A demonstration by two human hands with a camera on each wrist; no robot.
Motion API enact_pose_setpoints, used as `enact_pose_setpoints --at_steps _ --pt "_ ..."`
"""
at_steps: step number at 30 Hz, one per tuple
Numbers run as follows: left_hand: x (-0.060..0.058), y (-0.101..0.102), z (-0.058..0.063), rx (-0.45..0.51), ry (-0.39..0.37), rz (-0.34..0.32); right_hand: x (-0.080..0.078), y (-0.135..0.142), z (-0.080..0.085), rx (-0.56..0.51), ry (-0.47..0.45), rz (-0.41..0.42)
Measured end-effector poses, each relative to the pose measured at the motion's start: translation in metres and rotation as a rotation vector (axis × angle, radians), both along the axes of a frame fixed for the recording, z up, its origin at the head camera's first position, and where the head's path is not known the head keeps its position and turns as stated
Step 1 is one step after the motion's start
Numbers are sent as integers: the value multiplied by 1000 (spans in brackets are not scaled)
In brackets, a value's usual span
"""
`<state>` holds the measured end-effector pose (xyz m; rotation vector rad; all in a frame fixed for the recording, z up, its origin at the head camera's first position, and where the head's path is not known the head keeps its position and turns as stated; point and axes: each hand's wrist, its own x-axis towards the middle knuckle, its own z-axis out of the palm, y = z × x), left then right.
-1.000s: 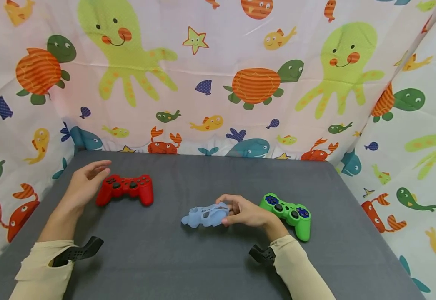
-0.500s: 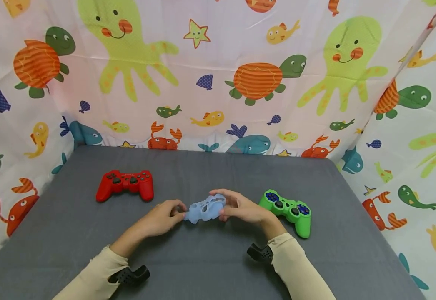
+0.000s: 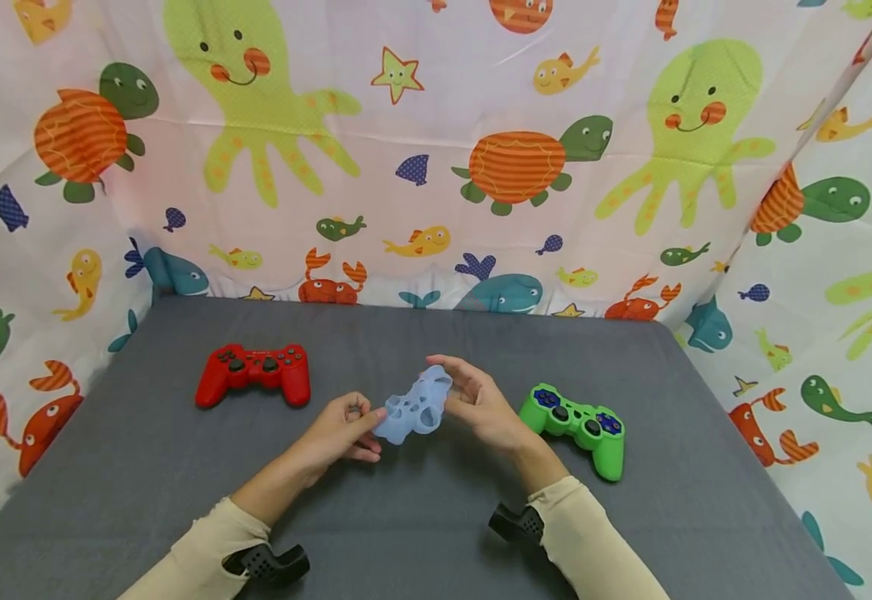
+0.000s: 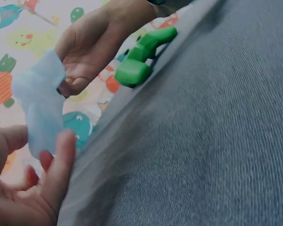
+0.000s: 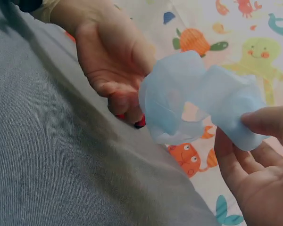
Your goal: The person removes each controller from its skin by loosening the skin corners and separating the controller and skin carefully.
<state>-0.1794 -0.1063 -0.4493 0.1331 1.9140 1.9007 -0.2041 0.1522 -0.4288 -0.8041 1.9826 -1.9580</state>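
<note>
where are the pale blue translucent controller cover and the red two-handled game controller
Pale blue translucent controller cover [image 4: 42, 106], left wrist view: middle of its smooth face
Red two-handled game controller [image 3: 253, 367], head view: body between its two sticks

Left hand cut off, left wrist view; right hand likewise, right wrist view. Left thumb hides bit of light-blue controller skin.

Diffuse light, soft shadows, hazy wrist views
</note>
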Motion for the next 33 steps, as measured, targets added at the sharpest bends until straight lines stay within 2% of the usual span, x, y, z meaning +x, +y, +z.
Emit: enact_pose_setpoints --at_steps 3,8,16,23,27,33 --pt "-2 -3 2 95 -59 18 2 -2 3 -48 38 -17" --pt "-4 -11 8 182 -65 79 2 -4 4 -114 53 -106" --pt "-4 -14 16 173 -47 141 0 -4 3 -134 32 -232" --pt "-6 -11 23 160 39 293 2 -7 5 -156 1 -338" --pt "-5 -10 25 133 105 327 1 -8 3 -130 -69 -348" --pt "-3 -10 25 134 203 317 2 -6 1 -78 -277 -275"
